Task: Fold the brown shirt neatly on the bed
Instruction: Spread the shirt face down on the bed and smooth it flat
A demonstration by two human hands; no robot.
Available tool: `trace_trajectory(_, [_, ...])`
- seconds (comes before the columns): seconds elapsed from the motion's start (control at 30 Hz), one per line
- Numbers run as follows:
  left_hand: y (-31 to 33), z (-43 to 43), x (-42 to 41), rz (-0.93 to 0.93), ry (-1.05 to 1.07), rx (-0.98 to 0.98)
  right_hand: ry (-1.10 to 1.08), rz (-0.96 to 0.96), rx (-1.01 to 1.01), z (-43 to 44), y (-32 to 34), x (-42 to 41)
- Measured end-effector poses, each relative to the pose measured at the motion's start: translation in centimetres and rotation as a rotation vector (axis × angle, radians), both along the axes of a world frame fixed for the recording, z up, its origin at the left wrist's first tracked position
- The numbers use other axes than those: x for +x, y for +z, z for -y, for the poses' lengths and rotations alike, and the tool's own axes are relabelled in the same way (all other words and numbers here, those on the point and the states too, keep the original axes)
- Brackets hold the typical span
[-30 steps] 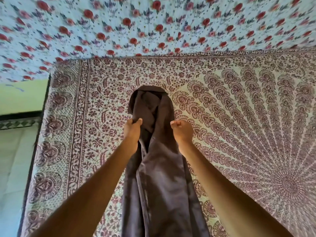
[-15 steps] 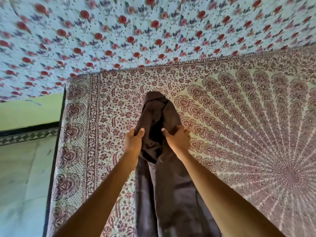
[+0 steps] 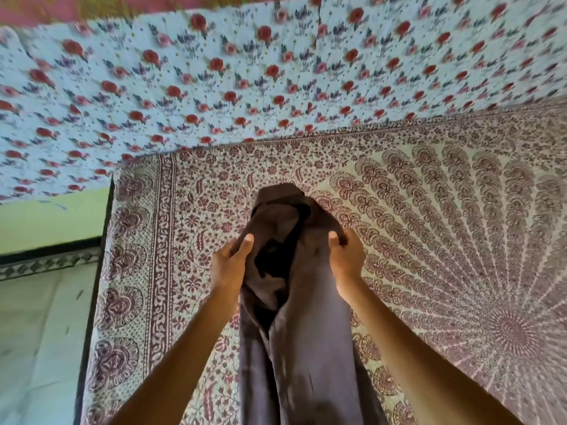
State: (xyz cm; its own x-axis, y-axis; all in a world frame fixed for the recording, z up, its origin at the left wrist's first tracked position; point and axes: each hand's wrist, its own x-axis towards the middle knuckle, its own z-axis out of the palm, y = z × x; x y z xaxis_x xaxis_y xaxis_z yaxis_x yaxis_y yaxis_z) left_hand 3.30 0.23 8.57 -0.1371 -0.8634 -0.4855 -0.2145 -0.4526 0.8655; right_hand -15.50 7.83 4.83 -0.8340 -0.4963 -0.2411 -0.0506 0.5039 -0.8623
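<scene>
Brown shirt lies as a long narrow strip on the bed's paisley-print bedspread, far end bunched and lifted. Left hand grips the shirt's left edge, thumb on top. Right hand grips the right edge, fingers curled into the fabric. Rose-print cloth covers the area beyond the bedspread.

1. Nothing readable here tbh, no words, numbers or logos.
2. brown shirt: no tag or brand showing.
3. bedspread and floral sheet: just printed patterns, no lettering.
</scene>
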Motion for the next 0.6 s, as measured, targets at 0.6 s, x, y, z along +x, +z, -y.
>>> trace_trajectory(0.6, [30.9, -20.2, 2.3, 0.252, -0.255, -0.453, 0.146, -0.642, 0.002, -27.7, 35.5, 1.7])
